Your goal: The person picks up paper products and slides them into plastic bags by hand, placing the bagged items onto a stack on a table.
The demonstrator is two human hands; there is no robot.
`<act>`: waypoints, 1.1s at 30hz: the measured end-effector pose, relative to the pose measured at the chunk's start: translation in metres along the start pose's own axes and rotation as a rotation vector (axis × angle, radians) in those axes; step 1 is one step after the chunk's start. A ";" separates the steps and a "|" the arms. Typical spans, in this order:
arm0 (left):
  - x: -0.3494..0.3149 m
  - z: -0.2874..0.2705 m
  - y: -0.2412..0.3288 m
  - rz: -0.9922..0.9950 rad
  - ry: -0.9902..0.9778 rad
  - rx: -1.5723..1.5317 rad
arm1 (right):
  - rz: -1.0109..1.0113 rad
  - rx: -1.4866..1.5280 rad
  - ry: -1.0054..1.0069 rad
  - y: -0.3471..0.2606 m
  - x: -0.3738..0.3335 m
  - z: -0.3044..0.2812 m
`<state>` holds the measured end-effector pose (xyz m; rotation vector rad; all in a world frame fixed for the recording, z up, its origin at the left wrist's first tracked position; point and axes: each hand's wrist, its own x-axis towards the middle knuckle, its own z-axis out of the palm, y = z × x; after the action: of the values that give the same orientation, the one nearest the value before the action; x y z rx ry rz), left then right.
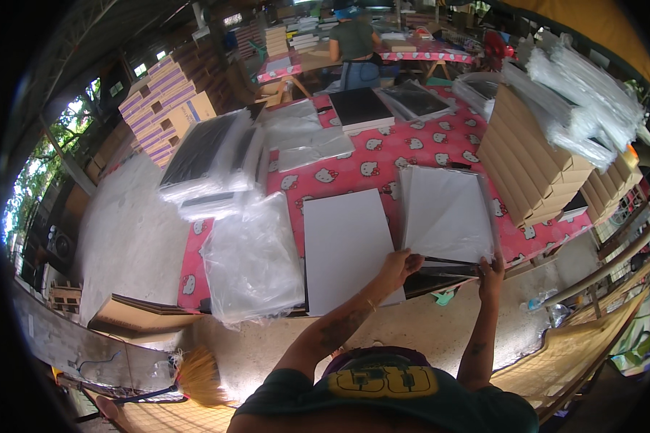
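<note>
Left hand (pixel 399 265) pinches the near edge of a white flat sheet stack (pixel 448 214), and right hand (pixel 492 270) pinches its corner. Pretty sure that two-handed hold is what lifts the floppy top sheets off the pink patterned tablecloth (pixel 383 155).

1. The white sheet (pixel 448 213) that the left hand (pixel 399 265) and right hand (pixel 491 273) hold looks like smooth, matt board or stiff paper.
2. The dark boards (pixel 440 276) under it have a slightly glossy black face.
3. The white panel (pixel 347 249) beside it is flat, smooth and matt.
4. The clear bags (pixel 253 263) are thin plastic, crinkled and shiny.
5. The tablecloth (pixel 383 159) looks like smooth printed plastic or oilcloth, pink with a faint sheen.
6. The cardboard stack (pixel 527 166) is brown, matt, rough-edged paperboard.
7. The broom (pixel 198 375) has coarse straw-like bristles.
8. The floor (pixel 282 346) is rough, dull concrete.
</note>
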<state>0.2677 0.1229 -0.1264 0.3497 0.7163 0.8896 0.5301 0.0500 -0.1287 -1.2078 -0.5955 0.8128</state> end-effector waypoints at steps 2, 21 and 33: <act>-0.011 -0.004 0.000 -0.028 -0.010 -0.021 | -0.061 -0.074 -0.010 0.010 0.003 -0.009; -0.201 -0.224 0.111 0.542 1.176 1.823 | -0.420 -1.237 -0.266 0.012 -0.002 0.051; -0.182 -0.056 0.098 0.978 0.551 1.133 | 0.218 -0.161 -1.228 -0.004 -0.110 0.174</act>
<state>0.0951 0.0340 -0.0362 1.5979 1.6007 1.4455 0.3312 0.0606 -0.0767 -0.8070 -1.5485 1.7180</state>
